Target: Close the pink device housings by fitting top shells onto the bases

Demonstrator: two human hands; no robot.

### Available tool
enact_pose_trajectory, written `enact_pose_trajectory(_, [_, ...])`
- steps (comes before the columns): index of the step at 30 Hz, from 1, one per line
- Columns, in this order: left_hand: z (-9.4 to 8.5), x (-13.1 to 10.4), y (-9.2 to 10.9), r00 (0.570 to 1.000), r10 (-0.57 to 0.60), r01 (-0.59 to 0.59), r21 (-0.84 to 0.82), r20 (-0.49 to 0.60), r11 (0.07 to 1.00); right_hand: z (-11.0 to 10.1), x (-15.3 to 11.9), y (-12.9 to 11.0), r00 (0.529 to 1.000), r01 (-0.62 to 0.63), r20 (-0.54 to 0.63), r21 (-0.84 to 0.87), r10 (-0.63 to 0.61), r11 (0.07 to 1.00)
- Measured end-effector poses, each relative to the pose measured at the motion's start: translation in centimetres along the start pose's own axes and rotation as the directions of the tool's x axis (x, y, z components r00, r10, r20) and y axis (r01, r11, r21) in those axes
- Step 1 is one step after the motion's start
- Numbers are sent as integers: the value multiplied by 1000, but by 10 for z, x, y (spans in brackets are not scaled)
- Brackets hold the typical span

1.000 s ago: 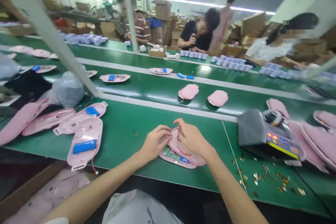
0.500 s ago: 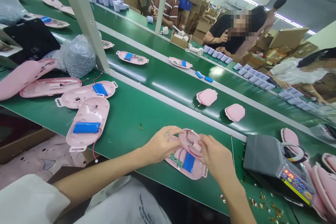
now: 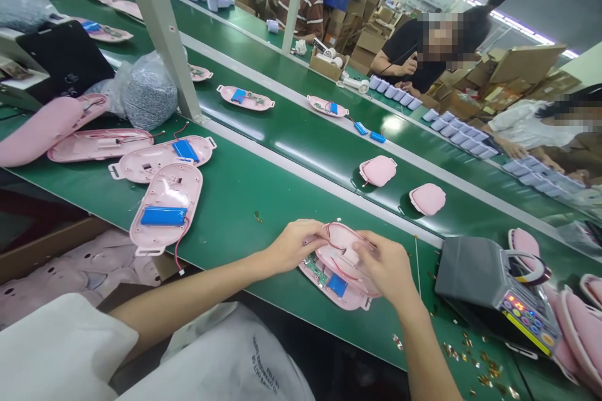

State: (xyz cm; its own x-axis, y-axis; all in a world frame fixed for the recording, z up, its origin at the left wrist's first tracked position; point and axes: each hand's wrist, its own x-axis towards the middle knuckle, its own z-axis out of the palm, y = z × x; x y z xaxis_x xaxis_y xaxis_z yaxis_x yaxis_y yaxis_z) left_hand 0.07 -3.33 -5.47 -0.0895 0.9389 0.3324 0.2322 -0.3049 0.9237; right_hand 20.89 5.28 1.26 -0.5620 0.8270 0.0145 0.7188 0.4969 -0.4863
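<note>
My right hand [image 3: 386,262] grips the right side of a pink plastic shell half [image 3: 347,235], thumb inside and fingers behind it. The shell is tilted so its hollow inside faces me. At its left edge, my left hand [image 3: 297,244] pinches a thin red wire [image 3: 333,243] that runs into the shell. Below lies a matching pink half [image 3: 350,302] on the green bench, holding a blue battery pack [image 3: 337,285] and a green circuit board [image 3: 316,270]. The raised shell hides part of this lower half and its battery.
Left on the bench [image 3: 235,200] are open pink shells [image 3: 164,191] with blue batteries. A grey tape dispenser [image 3: 475,282] stands right, near scattered brass-coloured bits [image 3: 491,369]. Closed pink shells [image 3: 379,170] sit on the conveyor beyond. A metal post [image 3: 162,31] rises at left. Co-workers sit opposite.
The pink shell half in my right hand has turned, showing more of its inside and covering more of the battery below. My left fingers have shifted from the shell's edge to the red wire.
</note>
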Motion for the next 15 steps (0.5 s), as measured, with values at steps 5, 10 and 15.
enact_pose_trajectory(5, [6, -1, -4, 1000, -8, 8, -44, 7, 999, 15, 12, -18, 998, 56, 6, 140, -58, 989])
enact_pose_trajectory(10, [5, -3, -4, 998, 5, -3, 23, -70, 1000, 28, 24, -31, 962, 228, -206, 233, -181, 946])
enact_pose_trajectory(15, [2, -3, -7, 995, -47, 54, 82, -90, 995, 24, 3, 8, 941, 166, -333, 298, -60, 940])
